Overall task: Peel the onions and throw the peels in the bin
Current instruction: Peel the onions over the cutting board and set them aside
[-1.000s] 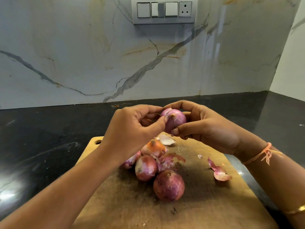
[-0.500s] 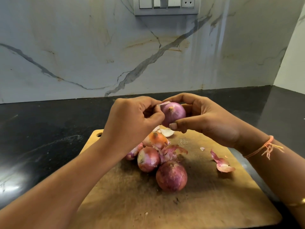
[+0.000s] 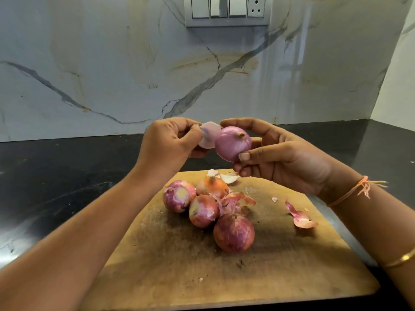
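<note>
Right hand (image 3: pixel 280 158) has the onion (image 3: pixel 233 143) clamped between thumb and curled fingers, held up off the board. Left hand (image 3: pixel 170 144) is right beside it, pinching a pale flap of peel (image 3: pixel 210 134) that sits against the onion's left side. Can't tell if it's fully torn off. Straight below the grip, five more onions (image 3: pixel 211 209) are clumped on the wooden cutting board (image 3: pixel 179 265). Pale peel scraps (image 3: pixel 228 176) lie just under the right fingers, and a curled pink peel (image 3: pixel 301 217) is below the right wrist.

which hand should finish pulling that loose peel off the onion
Left. The left hand pinches the peel flap lifted from the onion; the right hand is wrapped round that onion, so it should probably just steady it.
</note>
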Available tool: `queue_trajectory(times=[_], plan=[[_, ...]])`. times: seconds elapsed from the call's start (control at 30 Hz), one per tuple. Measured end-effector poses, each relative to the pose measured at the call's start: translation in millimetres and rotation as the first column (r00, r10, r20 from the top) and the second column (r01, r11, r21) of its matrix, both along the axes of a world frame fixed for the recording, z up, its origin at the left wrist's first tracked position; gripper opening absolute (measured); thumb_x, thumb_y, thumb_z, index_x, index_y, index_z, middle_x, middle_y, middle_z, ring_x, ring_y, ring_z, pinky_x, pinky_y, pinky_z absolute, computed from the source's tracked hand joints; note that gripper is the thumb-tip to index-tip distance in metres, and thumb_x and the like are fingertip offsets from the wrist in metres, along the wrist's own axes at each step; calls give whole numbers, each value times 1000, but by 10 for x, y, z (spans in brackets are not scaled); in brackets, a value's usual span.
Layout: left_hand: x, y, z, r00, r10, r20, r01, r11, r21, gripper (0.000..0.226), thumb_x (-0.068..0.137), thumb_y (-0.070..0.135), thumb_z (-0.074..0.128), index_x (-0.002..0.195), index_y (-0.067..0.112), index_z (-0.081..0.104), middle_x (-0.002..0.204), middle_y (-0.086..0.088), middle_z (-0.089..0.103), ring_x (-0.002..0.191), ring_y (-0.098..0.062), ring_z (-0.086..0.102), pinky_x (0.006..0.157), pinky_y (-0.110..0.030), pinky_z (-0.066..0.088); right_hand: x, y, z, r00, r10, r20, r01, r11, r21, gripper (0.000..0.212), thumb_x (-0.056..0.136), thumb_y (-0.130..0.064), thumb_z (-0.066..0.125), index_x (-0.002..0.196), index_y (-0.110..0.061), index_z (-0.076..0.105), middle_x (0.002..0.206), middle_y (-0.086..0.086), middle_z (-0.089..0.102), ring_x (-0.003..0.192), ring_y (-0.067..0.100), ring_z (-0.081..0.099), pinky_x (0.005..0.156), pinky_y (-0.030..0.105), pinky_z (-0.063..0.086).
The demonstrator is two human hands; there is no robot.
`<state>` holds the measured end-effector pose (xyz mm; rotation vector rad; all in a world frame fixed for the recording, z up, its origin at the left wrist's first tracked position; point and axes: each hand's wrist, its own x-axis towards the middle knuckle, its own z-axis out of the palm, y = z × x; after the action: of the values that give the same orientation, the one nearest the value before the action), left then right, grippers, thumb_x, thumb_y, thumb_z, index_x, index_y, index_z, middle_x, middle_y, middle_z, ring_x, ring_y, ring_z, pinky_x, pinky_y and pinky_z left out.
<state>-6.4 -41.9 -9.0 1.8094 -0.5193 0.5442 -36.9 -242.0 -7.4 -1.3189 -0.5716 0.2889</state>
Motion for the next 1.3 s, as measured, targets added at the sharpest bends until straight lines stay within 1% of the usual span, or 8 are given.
queue_trajectory(times=[0.23,0.33,0.47,0.67,0.8,0.97,1.13,1.3], plan=[[48,80,-21,981,163,102,-174,979,107,9,94,17,56,91,18,64,77,7,65,67,-3,68,59,-20,57,-20,-35,37,996,31,-81,-26,998,65,47,69,6,53,108,-16,66,93,14,63,61,19,55,61,25,52],[37,78,-16,972,171,159,-205,950,234,14,93,20,56,94,15,70,73,4,66,64,-7,66,57,-22,57,-12,-48,43,996,-13,-91,18,998,55,42,69,1,53,106,-15,65,92,14,64,60,18,56,60,26,52],[-45,-8,-54,990,27,138,-83,901,425,14,90,20,60,93,19,73,63,18,62,54,3,56,47,-8,39,0,-57,51,995,-69,-78,72,997,26,41,72,-6,53,112,-12,62,89,13,65,59,18,59,60,25,55],[-87,-27,-74,995,-100,-1,86,848,522,11,84,20,66,85,27,75,74,14,71,71,-1,65,64,-15,51,4,-114,93,983,-173,-63,177,982,59,46,69,-6,56,115,-14,62,88,15,65,59,18,60,58,24,54],[-123,-66,-98,986,-158,-49,155,779,607,10,82,28,67,88,32,75,81,22,70,84,6,62,74,-13,48,21,-94,59,983,-175,-61,176,984,19,44,69,-6,59,111,-16,65,94,13,65,62,18,60,61,24,54],[-117,-57,-90,993,-88,80,39,875,482,8,84,29,66,84,30,74,76,19,70,75,1,64,69,-17,50,41,-54,-2,983,-173,-59,172,985,-30,40,71,-9,60,110,-14,65,94,11,66,63,15,59,61,24,52],[-134,-52,-44,974,-34,226,-30,962,272,9,86,26,67,92,32,66,83,21,66,79,2,64,65,-9,49,45,5,-48,971,-237,-13,234,965,-120,41,71,-11,69,111,-12,63,96,11,65,68,16,57,61,22,51],[-129,-78,-64,946,-95,309,-2,954,300,26,84,25,70,110,26,66,97,16,64,84,-2,65,67,-13,54,-10,82,-44,957,-283,67,291,938,-189,47,68,-15,67,113,-12,57,105,16,61,77,23,54,60,20,50]])
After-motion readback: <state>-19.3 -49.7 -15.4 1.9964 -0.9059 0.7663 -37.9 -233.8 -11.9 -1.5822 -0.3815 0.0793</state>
